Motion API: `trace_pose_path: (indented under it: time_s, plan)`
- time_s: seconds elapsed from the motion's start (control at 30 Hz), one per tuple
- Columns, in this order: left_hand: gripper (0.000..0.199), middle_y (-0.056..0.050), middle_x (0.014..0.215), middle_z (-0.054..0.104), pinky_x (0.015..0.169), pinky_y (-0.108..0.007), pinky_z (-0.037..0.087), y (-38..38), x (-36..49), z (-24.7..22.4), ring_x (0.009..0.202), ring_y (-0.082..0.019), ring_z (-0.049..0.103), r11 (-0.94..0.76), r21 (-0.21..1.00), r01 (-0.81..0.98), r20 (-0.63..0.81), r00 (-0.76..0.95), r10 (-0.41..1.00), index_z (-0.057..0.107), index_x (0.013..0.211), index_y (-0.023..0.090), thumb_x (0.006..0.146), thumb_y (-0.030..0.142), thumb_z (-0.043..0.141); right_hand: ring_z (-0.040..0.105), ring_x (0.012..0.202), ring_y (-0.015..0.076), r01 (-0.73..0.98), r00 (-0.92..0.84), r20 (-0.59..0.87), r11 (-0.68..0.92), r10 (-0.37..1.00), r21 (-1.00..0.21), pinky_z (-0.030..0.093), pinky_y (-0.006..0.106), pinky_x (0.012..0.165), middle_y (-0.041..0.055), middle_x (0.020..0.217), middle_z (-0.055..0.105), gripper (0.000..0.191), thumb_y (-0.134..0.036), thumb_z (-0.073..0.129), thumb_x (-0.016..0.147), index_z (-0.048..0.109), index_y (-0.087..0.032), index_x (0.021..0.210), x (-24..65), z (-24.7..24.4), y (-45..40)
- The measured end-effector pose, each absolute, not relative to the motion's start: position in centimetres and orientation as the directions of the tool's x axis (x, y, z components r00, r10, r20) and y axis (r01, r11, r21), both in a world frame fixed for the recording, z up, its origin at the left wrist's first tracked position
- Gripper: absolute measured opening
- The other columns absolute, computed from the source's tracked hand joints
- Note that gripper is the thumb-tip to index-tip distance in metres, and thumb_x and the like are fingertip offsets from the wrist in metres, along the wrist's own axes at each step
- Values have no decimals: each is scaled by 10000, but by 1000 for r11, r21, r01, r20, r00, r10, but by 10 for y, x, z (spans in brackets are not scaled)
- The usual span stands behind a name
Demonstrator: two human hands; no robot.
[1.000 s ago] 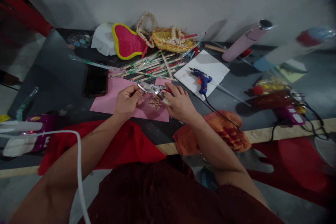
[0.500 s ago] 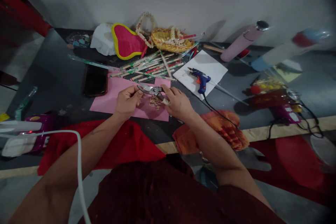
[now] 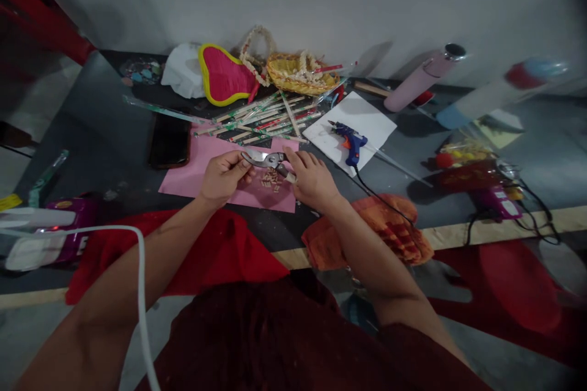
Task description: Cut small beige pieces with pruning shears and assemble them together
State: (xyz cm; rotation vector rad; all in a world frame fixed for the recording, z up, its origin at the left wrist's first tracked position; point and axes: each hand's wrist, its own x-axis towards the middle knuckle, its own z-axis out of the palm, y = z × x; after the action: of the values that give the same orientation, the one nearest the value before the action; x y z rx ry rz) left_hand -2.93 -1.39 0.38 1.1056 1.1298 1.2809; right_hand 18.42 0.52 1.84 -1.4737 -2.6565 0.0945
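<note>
My right hand (image 3: 314, 180) is wrapped round the handles of metal pruning shears (image 3: 270, 160), whose blades point left. My left hand (image 3: 223, 178) has its fingers pinched at the tip of the blades; whatever lies between them is too small to make out. Both hands are over a pink sheet (image 3: 197, 165). Below the shears, a small heap of short cut wooden pieces (image 3: 271, 179) lies on the sheet. Behind the hands are several wrapped chopsticks (image 3: 261, 116), crossed over one another.
A blue glue gun (image 3: 352, 143) rests on a white sheet (image 3: 380, 125). A phone (image 3: 169, 142) lies left, a wicker basket (image 3: 293, 82) at the back. Pink bottle (image 3: 422, 79) stands right. Orange cloth (image 3: 389, 226) and red cloth (image 3: 220, 256) hang over the front edge.
The handles of the shears have spread apart slightly in my right hand. My left hand stays at the blade tip. The whole view has shifted a little.
</note>
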Motion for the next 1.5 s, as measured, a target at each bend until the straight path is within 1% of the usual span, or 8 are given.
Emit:
trace_pose_path:
  time_s: [0.23, 0.5, 0.6, 0.8, 0.97, 1.17, 1.37, 1.5]
  plan:
    - [223, -20, 541, 592, 387, -183, 361, -13, -37, 5, 420, -68, 473, 178, 963, -201, -150, 149, 977, 646, 678, 135, 654, 336, 742, 476, 1104, 286, 797, -577, 48, 575, 815, -184, 416, 421, 905, 129, 1241, 530, 662, -208, 484, 814, 277, -204, 1443, 190, 11, 10]
    - [243, -1, 514, 560, 340, -171, 248, -14, -37, 10, 355, -36, 396, 181, 956, -231, -156, 125, 980, 600, 624, 139, 672, 334, 736, 552, 1009, 235, 809, -547, 55, 544, 835, -222, 434, 317, 840, 96, 1109, 603, 513, -247, 431, 884, 354, -235, 1390, 184, 15, 3]
    - [273, -1, 537, 568, 360, -171, 268, -14, -35, 8, 376, -36, 404, 128, 969, -212, -109, 99, 989, 589, 634, 137, 724, 370, 699, 570, 967, 231, 832, -521, 27, 515, 853, -206, 440, 304, 796, 93, 1094, 611, 484, -302, 421, 904, 364, -236, 1380, 183, 15, 2]
    - [251, -9, 611, 625, 466, -184, 392, -15, -32, 8, 474, -69, 513, -109, 990, 89, 107, 31, 994, 635, 744, 138, 789, 385, 633, 581, 925, 231, 857, -476, 38, 473, 879, -203, 446, 313, 773, 86, 1091, 602, 510, -242, 419, 876, 353, -236, 1382, 184, 15, 3]
    - [244, -12, 553, 623, 510, -190, 421, -17, -36, 9, 501, -88, 546, -171, 944, 283, 170, 27, 985, 672, 753, 142, 835, 348, 571, 522, 1058, 268, 833, -515, 63, 517, 855, -196, 437, 368, 861, 114, 1203, 553, 622, -238, 480, 834, 295, -208, 1427, 188, 13, 8]
    - [290, -48, 636, 664, 430, -190, 405, -16, -38, 12, 440, -71, 503, -85, 992, 90, 72, 139, 988, 650, 725, 128, 768, 415, 640, 479, 1130, 286, 790, -574, 75, 575, 816, -212, 415, 413, 915, 121, 1249, 525, 667, -267, 524, 823, 283, -214, 1442, 195, 13, 13]
    - [259, -33, 613, 652, 385, -174, 339, -15, -42, 11, 401, -48, 453, 15, 999, -47, -6, 168, 986, 651, 704, 130, 747, 386, 669, 554, 1037, 238, 763, -588, 94, 589, 804, -266, 451, 331, 850, 93, 1154, 592, 545, -275, 475, 861, 364, -223, 1392, 191, 13, 10]
    - [244, -23, 598, 640, 372, -172, 310, -16, -40, 10, 377, -39, 424, 29, 998, -64, -19, 144, 989, 655, 723, 129, 764, 370, 653, 589, 974, 221, 819, -526, 91, 532, 846, -216, 458, 293, 778, 71, 1091, 630, 512, -266, 453, 869, 383, -261, 1377, 187, 14, 4]
